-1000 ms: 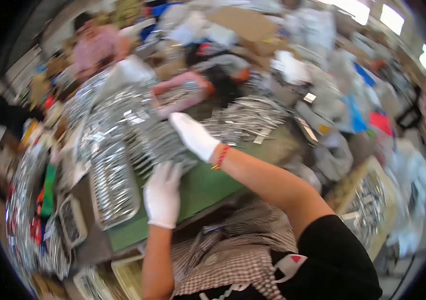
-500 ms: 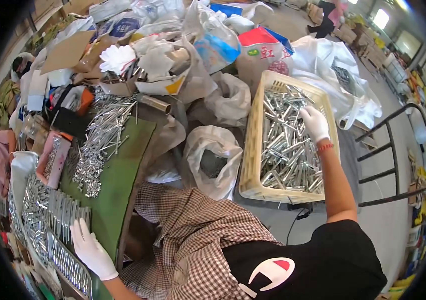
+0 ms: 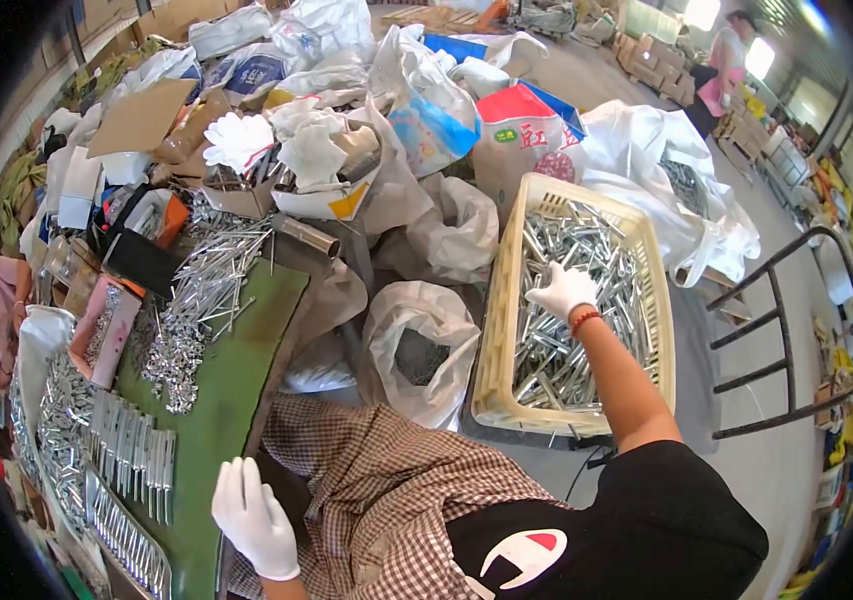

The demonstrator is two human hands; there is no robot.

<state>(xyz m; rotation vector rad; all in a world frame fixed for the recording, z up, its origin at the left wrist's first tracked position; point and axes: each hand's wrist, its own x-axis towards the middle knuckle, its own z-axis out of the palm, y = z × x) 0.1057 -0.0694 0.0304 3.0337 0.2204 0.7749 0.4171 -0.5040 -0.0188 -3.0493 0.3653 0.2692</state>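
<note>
My right hand (image 3: 564,291), in a white glove, is over a cream plastic crate (image 3: 492,370) heaped with silvery metal rods or tubes (image 3: 557,375). Its thumb and fingers are apart, with no rod visible in them. My left hand (image 3: 255,518), gloved too, hovers at the edge of a green table (image 3: 262,330); its fingers are stretched and nothing shows in it. Left of it, several metal pieces (image 3: 132,450) lie side by side in a row. Beside that row stands a metal tray (image 3: 137,535) of lined-up rods.
Long bolts (image 3: 215,270) and small metal parts (image 3: 172,370) are piled farther up the table. An open white sack (image 3: 422,310) stands between table and crate. A black-railed cart (image 3: 792,330) is at the right. Other people work at the far left and upper right (image 3: 727,70).
My left hand has moved right, away from the row of metal pieces. My right hand has shifted left over the crate. The view has tilted up, showing more of the person at upper right.
</note>
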